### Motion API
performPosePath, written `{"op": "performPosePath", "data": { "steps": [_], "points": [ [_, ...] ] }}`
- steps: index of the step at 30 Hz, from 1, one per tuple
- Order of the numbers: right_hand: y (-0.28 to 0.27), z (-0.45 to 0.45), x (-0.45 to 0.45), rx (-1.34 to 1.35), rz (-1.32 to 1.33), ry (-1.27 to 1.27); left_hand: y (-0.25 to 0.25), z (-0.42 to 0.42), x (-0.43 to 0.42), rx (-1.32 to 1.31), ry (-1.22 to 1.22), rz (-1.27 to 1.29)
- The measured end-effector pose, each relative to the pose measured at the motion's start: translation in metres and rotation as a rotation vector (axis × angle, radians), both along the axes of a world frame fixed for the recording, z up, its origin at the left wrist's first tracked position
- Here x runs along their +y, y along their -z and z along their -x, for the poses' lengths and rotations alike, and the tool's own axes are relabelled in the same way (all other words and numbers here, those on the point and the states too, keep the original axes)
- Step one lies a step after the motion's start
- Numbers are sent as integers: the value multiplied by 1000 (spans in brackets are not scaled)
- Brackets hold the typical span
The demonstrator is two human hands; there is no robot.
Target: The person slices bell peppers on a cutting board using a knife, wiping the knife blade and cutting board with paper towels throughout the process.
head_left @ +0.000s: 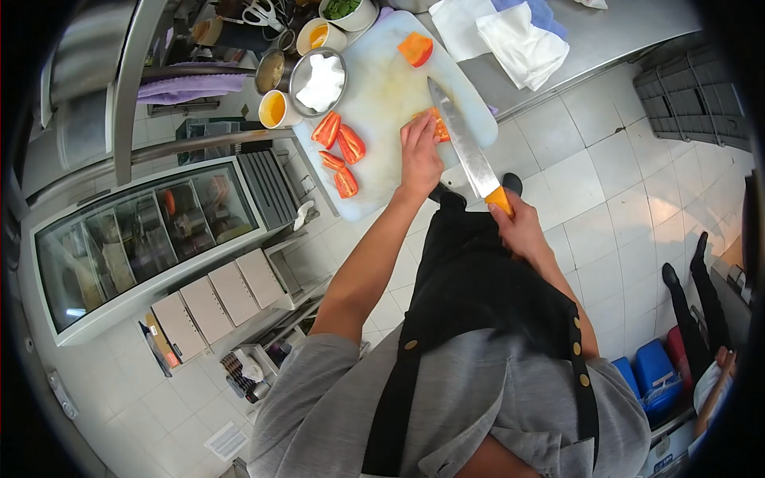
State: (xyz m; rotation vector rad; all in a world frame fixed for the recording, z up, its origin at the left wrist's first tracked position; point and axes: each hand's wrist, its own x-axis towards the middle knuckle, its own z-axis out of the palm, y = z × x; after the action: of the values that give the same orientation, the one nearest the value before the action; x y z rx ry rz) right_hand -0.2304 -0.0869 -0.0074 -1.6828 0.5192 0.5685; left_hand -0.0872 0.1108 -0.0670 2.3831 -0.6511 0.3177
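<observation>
My right hand (518, 223) grips the orange handle of a large knife (464, 143), whose blade lies along the right side of an orange-red piece (441, 127) on the white cutting board (382, 175). The fingertips of my left hand (421, 155) press on that piece from the left. Several red pepper or tomato pieces (351, 144) lie at the board's left side. Another orange-red chunk (416, 49) sits near the board's far end.
A metal bowl (318, 81) with something white and cups of orange liquid (273, 109) stand left of the board. White cloths (526, 48) lie at the right on the steel counter (606, 32). Another person's legs (692, 319) show at far right.
</observation>
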Motion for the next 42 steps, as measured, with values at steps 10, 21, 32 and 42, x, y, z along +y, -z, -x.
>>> {"op": "performPosePath", "data": {
  "steps": [10,21,32,42],
  "points": [
    [10,-11,3,-63,-29,3,0,0,0,-21,4,16],
    [14,5,-1,3,-93,-7,-2,1,-1,36,-29,53],
    [25,4,10,-5,-159,31,0,1,-1,-8,-24,55],
    [16,-12,8,42,-168,12,-11,-9,18,59,28,16]
  ]
}}
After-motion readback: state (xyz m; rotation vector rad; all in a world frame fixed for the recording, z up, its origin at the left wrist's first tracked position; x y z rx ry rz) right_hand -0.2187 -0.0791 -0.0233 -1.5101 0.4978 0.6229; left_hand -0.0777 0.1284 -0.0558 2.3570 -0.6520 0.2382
